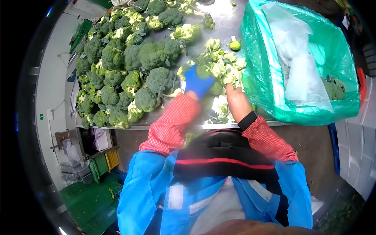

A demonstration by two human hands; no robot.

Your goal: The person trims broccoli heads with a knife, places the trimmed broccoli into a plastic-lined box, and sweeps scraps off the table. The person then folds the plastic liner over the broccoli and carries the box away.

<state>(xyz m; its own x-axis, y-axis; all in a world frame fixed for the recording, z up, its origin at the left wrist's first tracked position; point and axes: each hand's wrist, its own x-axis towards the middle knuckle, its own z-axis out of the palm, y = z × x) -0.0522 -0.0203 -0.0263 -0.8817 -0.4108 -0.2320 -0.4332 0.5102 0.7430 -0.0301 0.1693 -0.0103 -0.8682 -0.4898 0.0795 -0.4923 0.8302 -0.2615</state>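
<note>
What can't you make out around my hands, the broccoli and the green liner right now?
All in the head view:
- Left hand: motion blur hides its finger positions and any grip.
- Right hand: its own back hides the palm and anything inside it.
- Broccoli: upper heads hide those beneath; the top edge cuts off the far end.
- Green liner: white film covers part of its inside.
- Wall sign: too small to read.

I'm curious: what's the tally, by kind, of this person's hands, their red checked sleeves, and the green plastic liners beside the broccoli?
Hands, left hand gloved and right hand bare: 2
Red checked sleeves: 2
Green plastic liner: 1
Total: 5
Broccoli heads overlap too much to count.
</note>
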